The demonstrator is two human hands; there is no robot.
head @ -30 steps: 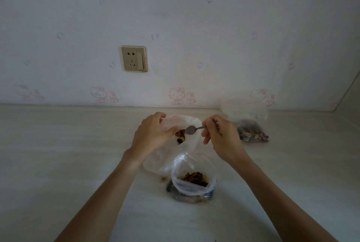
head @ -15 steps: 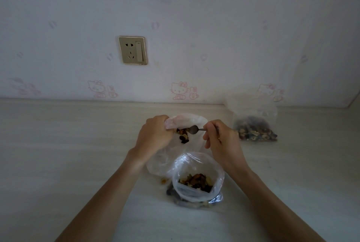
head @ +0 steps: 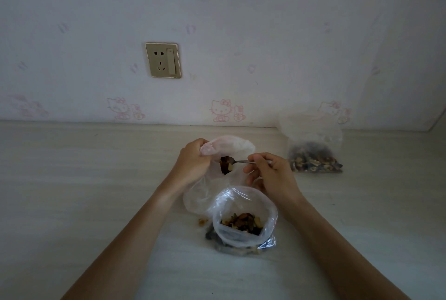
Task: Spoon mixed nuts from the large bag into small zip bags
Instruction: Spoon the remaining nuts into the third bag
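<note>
My left hand (head: pixel 193 162) grips the rim of a clear small zip bag (head: pixel 231 145) and holds its mouth up and open above the table. My right hand (head: pixel 272 174) pinches the handle of a metal spoon (head: pixel 237 161), whose bowl points left into that mouth. Mixed nuts (head: pixel 225 167) hang at the spoon's tip inside the bag. In front of both hands stands the large bag (head: pixel 270 210), its rim rolled down, with mixed nuts showing inside.
A filled small zip bag (head: pixel 313 157) lies at the back right near the wall. A few loose nut pieces (head: pixel 202 222) lie on the pale table (head: pixel 96 179) left of the large bag. A wall socket (head: pixel 163 60) sits above.
The spoon's bowl has moved a little further left into the held bag's mouth, and the nuts sit lower at its tip. My left hand keeps its grip on the rim.
</note>
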